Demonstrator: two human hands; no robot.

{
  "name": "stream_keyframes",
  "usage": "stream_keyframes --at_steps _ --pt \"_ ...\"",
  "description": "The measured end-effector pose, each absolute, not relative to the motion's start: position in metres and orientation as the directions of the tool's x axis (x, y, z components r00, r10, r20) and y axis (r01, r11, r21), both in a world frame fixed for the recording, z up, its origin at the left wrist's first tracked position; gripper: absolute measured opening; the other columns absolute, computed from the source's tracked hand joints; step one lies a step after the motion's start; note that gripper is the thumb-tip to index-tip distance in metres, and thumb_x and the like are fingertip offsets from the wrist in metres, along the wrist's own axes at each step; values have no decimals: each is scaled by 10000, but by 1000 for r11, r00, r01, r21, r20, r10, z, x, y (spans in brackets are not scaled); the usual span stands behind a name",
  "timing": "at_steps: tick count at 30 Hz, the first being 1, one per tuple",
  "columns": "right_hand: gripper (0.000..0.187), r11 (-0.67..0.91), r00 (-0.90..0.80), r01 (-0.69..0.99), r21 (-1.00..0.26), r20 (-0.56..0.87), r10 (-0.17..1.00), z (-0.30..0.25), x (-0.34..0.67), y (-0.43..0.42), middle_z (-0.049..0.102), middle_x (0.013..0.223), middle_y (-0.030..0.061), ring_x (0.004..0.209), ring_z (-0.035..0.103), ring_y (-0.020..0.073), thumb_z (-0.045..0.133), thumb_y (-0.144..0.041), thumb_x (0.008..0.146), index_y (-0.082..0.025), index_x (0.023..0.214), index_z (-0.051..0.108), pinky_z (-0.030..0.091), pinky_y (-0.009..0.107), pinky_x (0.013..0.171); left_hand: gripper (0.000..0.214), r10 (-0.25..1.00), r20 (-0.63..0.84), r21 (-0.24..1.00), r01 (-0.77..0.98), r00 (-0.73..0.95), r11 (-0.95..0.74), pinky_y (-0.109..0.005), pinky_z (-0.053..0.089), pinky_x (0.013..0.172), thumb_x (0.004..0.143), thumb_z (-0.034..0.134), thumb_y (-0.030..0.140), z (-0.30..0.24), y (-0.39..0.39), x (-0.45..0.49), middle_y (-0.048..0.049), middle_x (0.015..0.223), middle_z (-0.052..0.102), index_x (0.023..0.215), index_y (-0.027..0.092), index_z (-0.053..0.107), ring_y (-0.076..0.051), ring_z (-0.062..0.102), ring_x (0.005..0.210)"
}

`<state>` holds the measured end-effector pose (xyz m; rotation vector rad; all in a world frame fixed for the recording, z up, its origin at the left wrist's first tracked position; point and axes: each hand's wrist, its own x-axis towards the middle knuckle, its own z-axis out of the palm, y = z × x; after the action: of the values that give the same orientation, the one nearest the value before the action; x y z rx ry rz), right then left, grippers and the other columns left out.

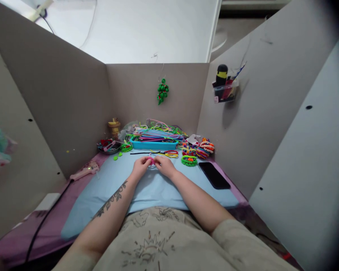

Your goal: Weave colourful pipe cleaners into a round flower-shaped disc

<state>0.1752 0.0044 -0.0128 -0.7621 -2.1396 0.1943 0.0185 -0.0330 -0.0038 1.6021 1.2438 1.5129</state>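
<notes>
Over the light blue cloth [110,195], my left hand [141,165] and my right hand [164,165] meet. Both have their fingers closed on a small pink pipe cleaner [150,161], which looks curled or bent. A pale strand shows just below it; the fingers partly cover it. Right beyond the hands lie a black pipe cleaner [138,153] and red-and-yellow-handled scissors [171,153]. Farther back stands a blue tray [154,145] heaped with colourful pipe cleaners [158,134].
Finished fuzzy pieces [189,160] sit right of the tray, near a black phone [214,175]. At left are a pink glue gun [84,171] with a black cord and a dark bowl [109,148]. Grey panels [158,71] enclose the table; a clear box [225,92] hangs at right.
</notes>
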Motion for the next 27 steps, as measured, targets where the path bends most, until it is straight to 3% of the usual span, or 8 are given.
stream_keyframes --at_steps 13,19,27 --pt "60 802 -476 452 -390 655 587 -11 179 4 585 675 -12 669 517 141 575 -167 789 -218 768 599 366 228 624 305 937 348 925 165 3 -344 -272 475 603 613 728 380 -1 -38 17 -51 684 688 787 136 671 -165 616 598" --pt "31 766 -434 415 -490 634 641 -14 177 9 569 649 -39 596 502 117 595 -193 755 -207 753 567 375 218 569 227 904 425 884 235 -44 -404 -294 476 711 615 716 328 0 -39 19 -31 723 686 775 173 672 -177 620 690" --pt "268 775 -388 334 -537 671 632 -13 171 6 591 831 -3 691 537 122 711 -309 659 -188 855 574 453 236 624 153 864 478 867 246 -157 -434 -291 459 765 635 700 284 -2 -38 22 -28 736 677 747 184 671 -176 616 734"
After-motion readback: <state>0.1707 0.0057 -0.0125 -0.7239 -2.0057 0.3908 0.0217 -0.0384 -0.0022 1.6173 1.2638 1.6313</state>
